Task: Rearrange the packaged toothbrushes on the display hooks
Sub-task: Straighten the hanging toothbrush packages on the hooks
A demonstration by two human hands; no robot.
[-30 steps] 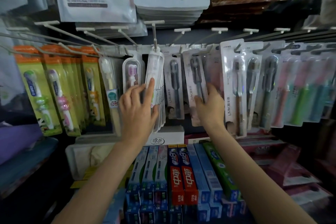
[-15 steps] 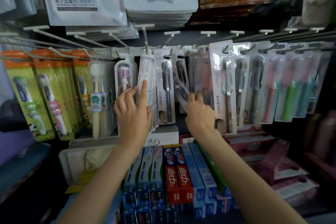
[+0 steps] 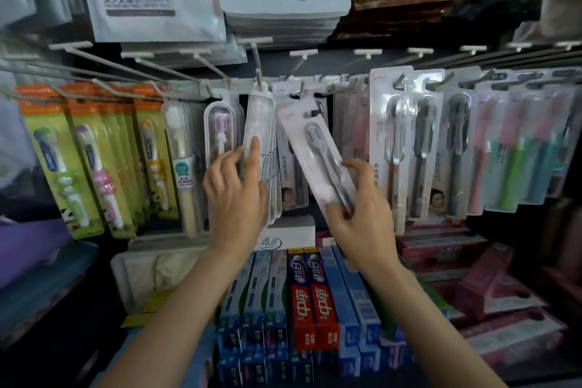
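A: Which step is this?

B: I'd say a pack is off its peg and about to be rehung. The right hand [image 3: 362, 214] pinches the lower end of a blister-packed toothbrush [image 3: 315, 151], thumb on the front and fingers curled behind. The pack tilts, its top leaning left toward the hooks [image 3: 299, 90].

A: Is it on a hook at all?

B: I cannot tell for sure. Its hang-hole end sits just by the hook tips, in front of the grey-carded packs [image 3: 291, 173] hanging there, but whether the hole is threaded is blurred.

A: And the other hand?

B: The left hand [image 3: 234, 198] has straight fingers pressed flat against the clear-cased toothbrushes [image 3: 259, 135] on the next peg to the left. It grips nothing; it seems to be steadying that row or holding it aside.

A: So what does the next move need?

B: In my judgement, squaring the tilted pack upright, lining its hole with a hook tip, and sliding it back along the wire. The pegs are close together, so the neighbours could swing or catch.

A: What else hangs nearby?

B: More toothbrush packs to the right [image 3: 419, 148], children's green-carded ones [image 3: 59, 161] on the left, and toothpaste boxes [image 3: 311, 302] stacked on the shelf below the hands.
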